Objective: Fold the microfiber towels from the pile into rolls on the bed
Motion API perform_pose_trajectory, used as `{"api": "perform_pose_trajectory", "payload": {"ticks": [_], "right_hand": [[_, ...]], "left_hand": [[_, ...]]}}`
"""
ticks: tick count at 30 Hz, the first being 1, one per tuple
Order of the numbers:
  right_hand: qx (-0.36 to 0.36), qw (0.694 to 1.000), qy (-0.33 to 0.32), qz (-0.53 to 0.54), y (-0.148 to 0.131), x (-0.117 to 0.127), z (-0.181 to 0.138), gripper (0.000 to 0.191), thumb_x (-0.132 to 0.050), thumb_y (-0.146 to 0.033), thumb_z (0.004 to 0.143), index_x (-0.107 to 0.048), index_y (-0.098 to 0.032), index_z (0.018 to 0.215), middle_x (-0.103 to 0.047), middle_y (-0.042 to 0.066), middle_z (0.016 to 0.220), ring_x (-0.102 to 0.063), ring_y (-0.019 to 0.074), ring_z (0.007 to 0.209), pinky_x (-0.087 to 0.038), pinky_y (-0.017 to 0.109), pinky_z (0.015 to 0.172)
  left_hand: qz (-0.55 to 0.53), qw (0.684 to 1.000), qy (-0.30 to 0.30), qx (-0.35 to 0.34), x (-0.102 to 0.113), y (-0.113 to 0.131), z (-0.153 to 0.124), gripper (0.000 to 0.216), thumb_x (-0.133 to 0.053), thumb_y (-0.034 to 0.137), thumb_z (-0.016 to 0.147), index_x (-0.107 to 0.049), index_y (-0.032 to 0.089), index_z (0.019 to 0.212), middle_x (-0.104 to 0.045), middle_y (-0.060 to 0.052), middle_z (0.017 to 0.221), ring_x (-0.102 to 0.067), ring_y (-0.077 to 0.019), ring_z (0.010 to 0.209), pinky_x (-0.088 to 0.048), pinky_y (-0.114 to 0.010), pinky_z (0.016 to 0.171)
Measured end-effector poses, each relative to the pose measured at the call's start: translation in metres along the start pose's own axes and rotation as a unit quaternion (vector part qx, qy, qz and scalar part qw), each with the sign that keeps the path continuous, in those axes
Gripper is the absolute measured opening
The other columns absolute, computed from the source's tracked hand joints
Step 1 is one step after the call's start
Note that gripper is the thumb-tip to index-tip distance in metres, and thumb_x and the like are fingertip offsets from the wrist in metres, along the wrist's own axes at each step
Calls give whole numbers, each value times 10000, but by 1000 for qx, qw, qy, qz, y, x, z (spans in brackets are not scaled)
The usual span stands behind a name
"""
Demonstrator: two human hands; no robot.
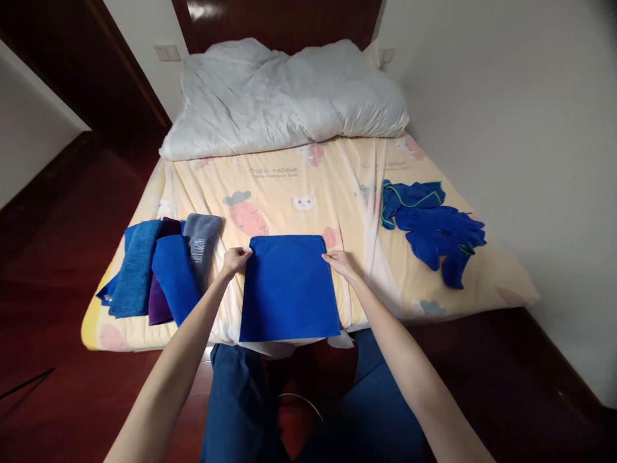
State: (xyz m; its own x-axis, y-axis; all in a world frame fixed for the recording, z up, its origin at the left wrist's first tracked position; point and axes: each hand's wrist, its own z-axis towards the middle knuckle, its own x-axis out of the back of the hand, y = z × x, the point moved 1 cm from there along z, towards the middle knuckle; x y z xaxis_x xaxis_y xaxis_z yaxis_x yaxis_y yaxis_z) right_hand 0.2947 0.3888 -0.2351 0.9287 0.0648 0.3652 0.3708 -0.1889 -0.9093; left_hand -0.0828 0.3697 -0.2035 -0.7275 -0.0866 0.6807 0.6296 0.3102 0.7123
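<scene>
A flat blue towel point(290, 289) lies spread at the front edge of the bed, close to square in outline. My left hand point(237, 259) pinches its upper left side near the corner. On the opposite side, my right hand point(338, 262) grips the towel's edge a little below the upper right corner. Both hands hold it about level with each other. To the left rests a group of folded towels: a teal one point(137, 270), a bright blue one point(176, 273), a purple one point(160, 302) and a grey one point(202, 238) with white lettering.
Crumpled blue cloths point(436, 231), one edged in green point(417, 193), lie on the right of the bed. A bunched white quilt point(289, 96) covers the head end. The patterned bedsheet point(299, 183) has loose creases. A wall point(520, 128) borders the right side.
</scene>
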Motion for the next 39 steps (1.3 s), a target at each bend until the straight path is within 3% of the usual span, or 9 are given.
{"api": "perform_pose_trajectory", "payload": {"ticks": [6, 10, 17, 22, 25, 27, 32, 35, 39], "right_hand": [[64, 993, 41, -95, -10, -9, 49, 311, -665, -485, 750, -695, -180, 698, -715, 49, 682, -639, 191, 643, -482, 279, 636], [96, 985, 54, -132, -10, -9, 60, 239, -602, -387, 805, -698, -195, 698, -712, 35, 690, -639, 192, 665, -484, 285, 685], [145, 969, 97, -174, -18, -4, 75, 304, -593, -330, 840, -613, -211, 561, -669, 34, 682, -615, 201, 724, -477, 339, 853], [121, 966, 128, -191, -18, -10, 82, 245, -628, -318, 830, -663, -207, 615, -694, 52, 691, -627, 198, 752, -497, 312, 827], [90, 974, 120, -171, -14, -13, 85, 98, -673, -284, 801, -722, -205, 770, -736, 37, 778, -666, 183, 783, -515, 284, 787], [65, 982, 103, -142, -12, -13, 88, 113, -715, -263, 770, -728, -206, 866, -749, 25, 809, -686, 177, 792, -530, 282, 774], [-16, 998, 22, -60, -14, -3, 98, 146, -814, -225, 683, -720, -170, 780, -740, 41, 740, -699, 190, 723, -565, 299, 697], [-25, 1000, -15, -8, -19, 3, 101, 151, -827, -203, 677, -720, -147, 768, -737, 58, 728, -689, 178, 678, -567, 281, 639], [-28, 999, -28, 7, -23, 8, 98, 179, -838, -196, 674, -726, -131, 798, -742, 72, 749, -669, 161, 639, -554, 259, 578]], "left_hand": [[5, 999, 18, -27, -12, 17, 41, 245, -692, 336, 749, -743, 159, 911, -761, -101, 867, -702, -231, 817, -515, -298, 760], [45, 998, 19, -35, -13, 21, 45, 174, -652, 295, 799, -734, 181, 902, -763, -98, 892, -702, -229, 844, -509, -299, 792], [84, 995, 55, -10, -11, 32, 49, 200, -604, 344, 857, -705, 206, 960, -764, -101, 941, -699, -225, 854, -497, -300, 774], [119, 990, 73, -21, -16, 39, 53, 196, -591, 300, 859, -704, 217, 997, -758, -93, 990, -688, -227, 907, -494, -310, 808], [147, 985, 47, -78, -19, 38, 56, 246, -606, 253, 836, -710, 200, 1053, -739, -106, 1049, -674, -233, 938, -496, -317, 845], [177, 978, 22, -106, -18, 37, 60, 283, -622, 242, 817, -718, 181, 1076, -734, -114, 1038, -667, -247, 939, -498, -328, 857], [209, 970, -80, -94, -7, 35, 75, 236, -675, 282, 775, -755, 196, 979, -745, -54, 909, -672, -228, 882, -503, -283, 809], [216, 964, -131, -80, 1, 32, 84, 208, -672, 354, 786, -757, 204, 903, -732, -25, 839, -671, -202, 833, -497, -260, 761], [196, 963, -161, -93, 5, 32, 88, 298, -713, 392, 754, -740, 203, 984, -730, -31, 892, -673, -195, 853, -502, -255, 752]]}}
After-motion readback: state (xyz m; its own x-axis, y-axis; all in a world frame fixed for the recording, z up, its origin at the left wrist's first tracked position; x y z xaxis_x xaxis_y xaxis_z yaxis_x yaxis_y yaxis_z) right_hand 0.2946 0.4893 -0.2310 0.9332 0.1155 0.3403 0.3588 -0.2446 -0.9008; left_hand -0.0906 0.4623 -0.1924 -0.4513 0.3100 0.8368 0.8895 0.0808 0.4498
